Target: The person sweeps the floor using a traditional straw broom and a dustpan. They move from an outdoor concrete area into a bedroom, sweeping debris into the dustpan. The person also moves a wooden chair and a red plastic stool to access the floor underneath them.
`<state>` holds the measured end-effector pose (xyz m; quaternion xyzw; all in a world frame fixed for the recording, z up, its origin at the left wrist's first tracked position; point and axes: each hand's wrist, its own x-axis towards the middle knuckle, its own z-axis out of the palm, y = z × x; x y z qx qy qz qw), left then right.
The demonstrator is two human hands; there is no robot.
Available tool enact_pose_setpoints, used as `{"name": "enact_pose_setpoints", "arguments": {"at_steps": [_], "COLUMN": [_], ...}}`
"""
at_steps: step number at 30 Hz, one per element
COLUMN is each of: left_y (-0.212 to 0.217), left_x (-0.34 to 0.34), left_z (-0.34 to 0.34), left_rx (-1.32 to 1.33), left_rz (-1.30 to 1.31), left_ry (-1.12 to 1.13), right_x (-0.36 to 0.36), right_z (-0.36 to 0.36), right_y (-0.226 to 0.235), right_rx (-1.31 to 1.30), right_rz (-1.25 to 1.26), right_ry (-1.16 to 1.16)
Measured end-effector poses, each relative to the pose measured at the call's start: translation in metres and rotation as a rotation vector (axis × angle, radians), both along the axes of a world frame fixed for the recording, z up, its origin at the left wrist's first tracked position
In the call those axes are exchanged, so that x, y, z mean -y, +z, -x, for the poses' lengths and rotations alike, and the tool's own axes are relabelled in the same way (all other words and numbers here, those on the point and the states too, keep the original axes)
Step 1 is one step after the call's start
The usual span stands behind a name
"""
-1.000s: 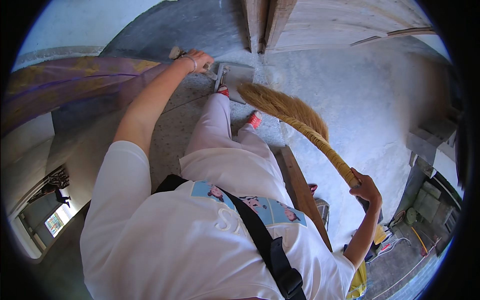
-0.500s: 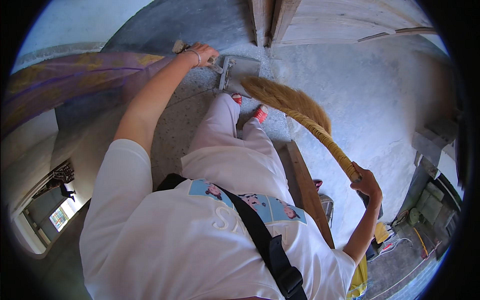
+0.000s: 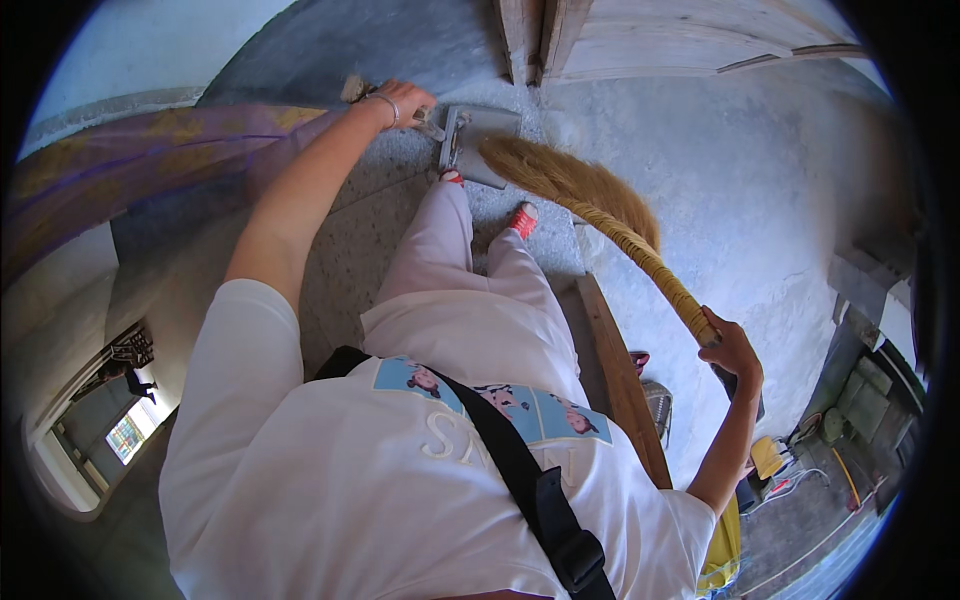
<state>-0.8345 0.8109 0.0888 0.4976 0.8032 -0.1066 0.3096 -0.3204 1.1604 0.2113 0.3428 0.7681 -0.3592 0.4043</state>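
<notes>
A grey dustpan (image 3: 490, 128) sits on the speckled floor (image 3: 355, 225) at the far middle of the scene, just beyond the person's feet. Its flat pan looks mostly bare; a few small marks or bits show along its left edge, too small to tell whether they are dirt or part of the pan. The left hand (image 3: 405, 103), reaching far left, is closed around the dustpan's stick handle (image 3: 354, 89), whose end pokes out left of the wrist. The right hand (image 3: 732, 350), out to the near right, is wrapped around the lower end of a broom (image 3: 625, 237), which slants away to the far left with its tan bristles up by the pan. The bristle tip overlaps the pan's right side; whether they touch cannot be told. One red sandal (image 3: 523, 220) stands below the bristle tip, close to the pan. A wooden beam (image 3: 625, 385) runs along the right of the legs, with a dark red shoe (image 3: 640, 362) just beyond it. Sheer purple cloth (image 3: 150, 150) spreads across the far left, a wooden door (image 3: 690, 35) closes off the far right, and a yellow item (image 3: 768, 457) lies among clutter at the near right.
</notes>
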Motion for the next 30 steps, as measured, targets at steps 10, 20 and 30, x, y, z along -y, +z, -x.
{"name": "enact_pose_setpoints", "arguments": {"at_steps": [10,20,30], "left_y": [0.009,0.002,-0.019], "left_x": [-0.011,-0.013,-0.021], "left_z": [-0.001,0.006,0.016], "left_rx": [-0.029,0.009,0.016], "left_rz": [0.066,-0.005,0.067], "left_ry": [-0.024,-0.04,-0.051], "right_x": [0.008,0.017,-0.026], "right_z": [-0.013,-0.011,-0.032], "right_y": [-0.035,-0.028,0.027], "right_rx": [0.055,0.058,0.071], "right_rz": [-0.149,-0.215,-0.221], "right_ry": [0.125,0.134,0.029]}}
